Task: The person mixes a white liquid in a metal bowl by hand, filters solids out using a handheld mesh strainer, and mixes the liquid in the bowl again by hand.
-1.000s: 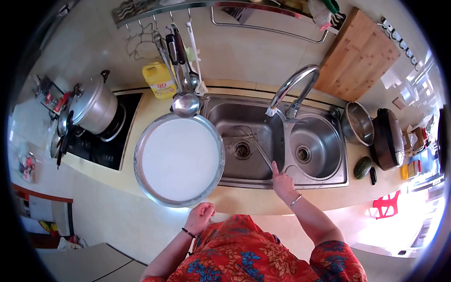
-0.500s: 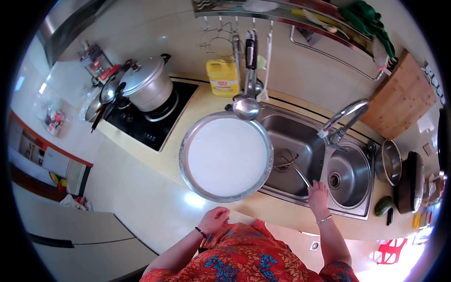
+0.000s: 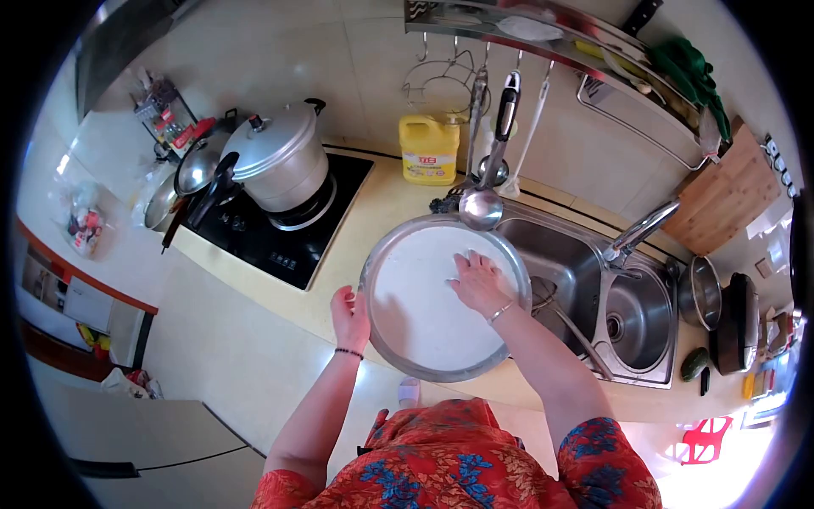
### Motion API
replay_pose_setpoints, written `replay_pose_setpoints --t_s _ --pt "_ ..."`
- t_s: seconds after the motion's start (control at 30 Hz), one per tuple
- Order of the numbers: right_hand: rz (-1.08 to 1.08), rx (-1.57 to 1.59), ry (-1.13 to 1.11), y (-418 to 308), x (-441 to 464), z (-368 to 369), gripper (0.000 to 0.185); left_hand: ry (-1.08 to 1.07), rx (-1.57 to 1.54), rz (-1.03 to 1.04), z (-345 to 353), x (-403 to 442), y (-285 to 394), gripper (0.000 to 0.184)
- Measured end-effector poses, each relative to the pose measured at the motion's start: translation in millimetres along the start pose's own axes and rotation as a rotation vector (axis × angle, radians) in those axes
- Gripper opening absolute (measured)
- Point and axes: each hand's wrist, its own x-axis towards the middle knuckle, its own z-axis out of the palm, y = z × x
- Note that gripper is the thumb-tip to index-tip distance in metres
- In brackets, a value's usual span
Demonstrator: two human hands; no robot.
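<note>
A wide metal basin [image 3: 370,338] full of smooth white liquid [image 3: 424,331] stands on the counter in front of me. My right hand [image 3: 479,284] reaches over its right half, fingers spread, with the fingertips at the white surface; whether they dip in I cannot tell. Beside the left rim is my left hand [image 3: 349,318], its fingers loosely bent and apart, with nothing held between them. It is close to the rim, and contact is unclear. A metal whisk [image 3: 582,339] leans in the large sink bowl, wire end down, handle over the front edge.
A lidded silver pot [image 3: 284,170] sits on the black cooktop [image 3: 292,254] at left. A yellow jug [image 3: 429,153] stands by the wall. Ladles [image 3: 482,208] hang low behind the basin. The double sink [image 3: 636,339] and faucet [image 3: 640,233] are at right.
My right hand has let go of the whisk handle and moved left over the basin. My left hand has risen from my waist to the basin's left rim. The view has shifted.
</note>
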Motion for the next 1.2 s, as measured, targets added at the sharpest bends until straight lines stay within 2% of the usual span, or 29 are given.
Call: replay_pose_setpoints --t_s 0.13,0.2,0.27,0.33,0.4,0.57,0.67,0.73,0.87,0.93,0.97,1.0,1.07,1.13,1.2 --pt "0.044 -0.18 0.007 17.9 15.9 57.9 0.035 -0.139 0.012 -0.016 21.1 26.7 -2.9 0.035" --pt "0.05 -0.013 -0.309 24.9 20.6 67.4 0.026 -0.152 0.016 -0.049 27.8 31.4 -9.5 0.035" --pt "0.058 -0.067 -0.392 20.9 15.1 69.3 0.022 -0.163 0.022 -0.074 29.3 36.1 -8.5 0.036" --pt "0.066 -0.116 -0.475 12.0 4.3 74.8 0.02 -0.231 -0.026 -0.298 24.8 37.0 -1.0 0.038" --pt "0.033 0.04 -0.366 3.0 -9.1 87.6 0.019 -0.231 -0.042 -0.268 27.4 38.0 -8.1 0.039" --pt "-0.052 -0.031 -0.391 -17.0 -17.3 100.8 0.02 -0.211 -0.053 -0.202 32.1 39.6 -24.2 0.04" --pt "-0.182 -0.05 -0.462 -26.8 -17.3 105.8 0.021 -0.218 -0.041 -0.178 33.0 40.7 -27.0 0.04" --pt "-0.152 -0.06 -0.542 -34.4 -16.1 116.7 0.023 -0.216 -0.038 -0.151 33.1 40.5 -28.1 0.039" --pt "-0.048 0.037 -0.679 -62.5 -14.5 87.1 0.024 -0.189 -0.051 -0.12 33.6 40.2 -31.6 0.039" --pt "-0.235 -0.107 -0.836 -70.7 -11.3 81.0 0.026 -0.263 -0.022 -0.219 30.1 40.9 -25.4 0.042" --pt "-0.236 -0.107 -0.834 -71.3 -13.0 85.3 0.026 -0.262 -0.022 -0.218 30.9 40.2 -25.7 0.042" --pt "-0.162 0.008 -0.634 -70.4 -16.4 95.6 0.028 -0.226 -0.043 -0.169 32.5 39.1 -26.1 0.04" --pt "-0.089 0.12 -0.43 -57.3 -7.0 146.6 0.03 -0.19 -0.065 -0.118 33.0 39.0 -26.1 0.038" --pt "-0.012 0.225 -0.266 -31.8 22.7 230.7 0.034 -0.193 -0.02 -0.083 32.3 39.1 -24.9 0.038" --pt "0.025 0.489 -0.175 -55.6 9.9 131.1 0.031 -0.197 -0.016 -0.087 30.4 38.7 -20.2 0.038"
